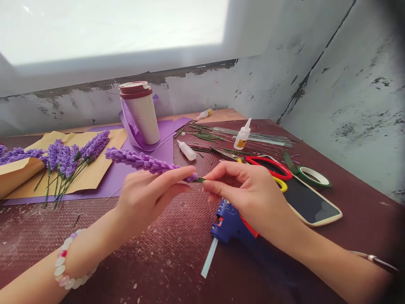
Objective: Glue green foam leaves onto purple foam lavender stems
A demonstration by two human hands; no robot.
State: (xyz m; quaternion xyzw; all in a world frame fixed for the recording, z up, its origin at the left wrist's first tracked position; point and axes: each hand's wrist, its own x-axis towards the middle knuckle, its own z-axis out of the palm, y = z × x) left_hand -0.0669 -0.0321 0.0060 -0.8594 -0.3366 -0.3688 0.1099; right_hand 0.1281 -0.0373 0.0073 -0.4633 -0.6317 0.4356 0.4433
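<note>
A handmade purple lavender stem (139,161) lies sideways above the table, its flowers pointing left. My left hand (148,192) is closed around the lower part of the flower head. At the base of the blooms, my right hand (249,190) pinches the short green stem between thumb and forefinger. Partly hidden below my right hand is a blue hot glue gun (229,221), a clear glue stick (209,257) poking out of its back end.
Finished lavender stems (65,156) rest on brown paper (101,166) at the left. A lidded cup (144,118) stands on purple sheets. Glue bottles (242,137), wires (262,137), scissors (272,166), green tape (314,176) and a phone (313,200) lie to the right.
</note>
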